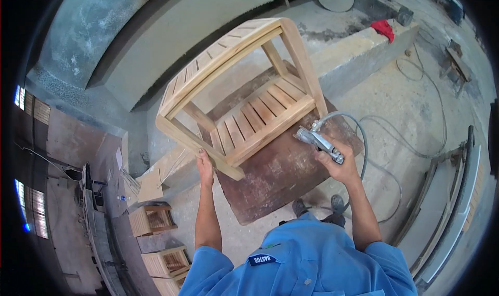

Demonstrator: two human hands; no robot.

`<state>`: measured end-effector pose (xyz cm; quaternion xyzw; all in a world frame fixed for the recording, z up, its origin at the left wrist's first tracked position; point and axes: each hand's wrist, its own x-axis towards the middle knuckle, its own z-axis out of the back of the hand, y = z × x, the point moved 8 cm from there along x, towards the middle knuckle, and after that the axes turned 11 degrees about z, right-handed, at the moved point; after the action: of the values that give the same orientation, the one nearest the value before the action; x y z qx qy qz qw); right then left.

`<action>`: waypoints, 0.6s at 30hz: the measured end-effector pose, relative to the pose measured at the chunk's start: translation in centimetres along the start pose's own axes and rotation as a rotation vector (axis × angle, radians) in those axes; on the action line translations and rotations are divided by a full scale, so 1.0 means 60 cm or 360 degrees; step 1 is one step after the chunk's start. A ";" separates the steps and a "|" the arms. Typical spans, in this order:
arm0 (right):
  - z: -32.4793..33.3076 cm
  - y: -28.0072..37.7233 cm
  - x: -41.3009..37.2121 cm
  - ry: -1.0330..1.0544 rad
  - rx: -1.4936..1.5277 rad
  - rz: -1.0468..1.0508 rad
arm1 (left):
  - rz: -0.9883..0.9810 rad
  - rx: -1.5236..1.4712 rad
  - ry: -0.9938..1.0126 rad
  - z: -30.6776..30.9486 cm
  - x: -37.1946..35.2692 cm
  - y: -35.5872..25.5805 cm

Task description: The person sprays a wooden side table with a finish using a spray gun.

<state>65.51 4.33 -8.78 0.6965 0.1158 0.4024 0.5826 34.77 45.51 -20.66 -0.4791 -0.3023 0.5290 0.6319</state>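
A slatted wooden bench (244, 140) with a lower shelf stands on a worn brown board (275, 184). My left hand (205, 167) grips the bench's near left leg, thumb up along the wood; part of its fingers is hidden. In my right hand (340, 158) is a metal spray gun (319, 140), the fingers wrapped around its body. The gun's nozzle points left toward the near right part of the bench, with a gap between them. A grey hose (364, 135) runs from the gun and loops down to the right.
Several smaller wooden benches (152, 220) stand on the floor at lower left. A low concrete ledge (358, 52) runs behind, with a red cloth (383, 30) on it. More hose (444, 124) lies on the floor at right, near a long leaning panel (452, 213).
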 end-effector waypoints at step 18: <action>-0.077 0.010 -0.092 0.0427 -0.0147 -0.0045 | -0.0160 0.0151 0.0072 -0.002 -0.072 0.154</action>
<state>58.50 4.00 -10.63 0.6072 0.1841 0.4886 0.5989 30.26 41.15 -28.71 -0.4445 -0.2863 0.4993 0.6864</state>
